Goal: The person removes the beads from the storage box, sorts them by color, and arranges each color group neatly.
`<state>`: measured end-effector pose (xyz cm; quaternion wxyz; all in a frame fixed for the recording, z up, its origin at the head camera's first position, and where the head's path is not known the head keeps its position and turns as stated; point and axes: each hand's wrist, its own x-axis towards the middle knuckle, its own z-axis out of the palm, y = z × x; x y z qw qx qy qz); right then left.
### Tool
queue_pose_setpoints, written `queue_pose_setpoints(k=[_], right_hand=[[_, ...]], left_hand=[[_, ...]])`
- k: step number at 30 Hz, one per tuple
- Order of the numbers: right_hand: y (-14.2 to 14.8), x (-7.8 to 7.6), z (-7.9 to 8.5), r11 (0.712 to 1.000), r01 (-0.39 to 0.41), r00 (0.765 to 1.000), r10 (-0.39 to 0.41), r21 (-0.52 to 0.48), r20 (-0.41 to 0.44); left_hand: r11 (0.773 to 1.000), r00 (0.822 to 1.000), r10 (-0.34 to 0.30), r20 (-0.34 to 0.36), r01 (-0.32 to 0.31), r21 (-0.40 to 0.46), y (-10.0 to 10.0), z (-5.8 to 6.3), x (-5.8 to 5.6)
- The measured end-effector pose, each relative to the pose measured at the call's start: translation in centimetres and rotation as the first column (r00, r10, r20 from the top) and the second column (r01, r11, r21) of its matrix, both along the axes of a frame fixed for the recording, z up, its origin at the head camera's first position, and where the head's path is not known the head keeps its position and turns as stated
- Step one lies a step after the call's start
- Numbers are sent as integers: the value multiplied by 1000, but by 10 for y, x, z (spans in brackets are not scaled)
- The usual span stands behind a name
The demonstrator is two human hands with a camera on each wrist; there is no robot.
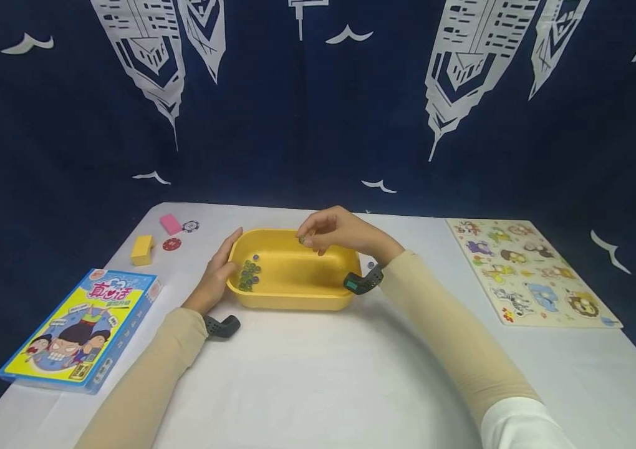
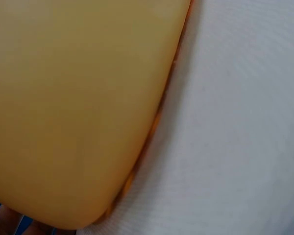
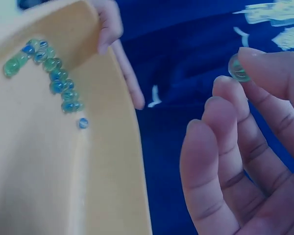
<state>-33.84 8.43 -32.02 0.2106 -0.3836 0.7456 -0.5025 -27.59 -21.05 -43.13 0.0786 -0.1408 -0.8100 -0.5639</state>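
A yellow plastic basin [image 1: 295, 302] stands on the white table. My left hand [image 1: 214, 274] grips its left end, thumb over the rim and fingers along the outside. The left wrist view is mostly filled by the basin's outer wall [image 2: 83, 107]; a bit of the fingers shows at the lower left corner. Several green and blue glass marbles [image 1: 249, 274] lie gathered inside the basin's left end, one blue marble [image 3: 83, 123] slightly apart. Over the basin's right half, my right hand [image 1: 340, 232] pinches a clear greenish marble [image 3: 237, 68] between thumb and index finger, other fingers loosely bent.
At left lie a blue-and-yellow card game box [image 1: 79, 330], a yellow block [image 1: 141, 250], a pink block [image 1: 171, 224], a red chip [image 1: 171, 244] and a black-and-white chip [image 1: 191, 226]. An animal puzzle board [image 1: 531, 274] lies at right. Behind the table hangs a dark blue curtain [image 1: 307, 125].
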Motion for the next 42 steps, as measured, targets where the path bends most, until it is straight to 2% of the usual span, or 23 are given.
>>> queue_pose_setpoints(k=[4,9,13,18,19,21,24,26,28,30,36,42], right_hand=[[31,10,-1,995,58,998,-55,-77,34],[68,23,-9,987,138,990,-138,-76,9],[93,29,-27,972,227,974,-228,-60,-7],[114,28,-60,951,308,951,-308,-39,9],[117,27,-66,948,315,949,-315,-36,12],[122,25,-76,944,330,944,-330,-18,5],[125,23,-87,937,347,938,-347,25,-13],[127,22,-92,933,356,935,-355,52,-28],[128,21,-98,930,361,932,-360,62,-35],[129,20,-103,929,362,932,-359,72,-55],[129,21,-107,906,402,915,-390,137,-106],[129,22,-106,905,398,916,-384,150,-114]], left_hand=[[1000,1000,3,6,-3,-2,1,1,3],[1000,1000,-2,5,2,-4,1,2,3],[1000,1000,-7,7,7,-3,1,1,2],[1000,1000,-4,17,4,-12,0,0,2],[1000,1000,-6,17,6,-12,0,0,2],[1000,1000,-9,29,10,-12,3,10,8],[1000,999,-6,31,6,-19,5,11,8],[1000,999,-3,35,4,-26,6,12,8],[1000,1000,-3,24,3,-29,3,3,2],[1000,1000,-5,15,5,-22,2,2,2],[1000,1000,-14,7,14,-4,1,2,2],[1000,1000,-6,7,6,-14,4,3,3]])
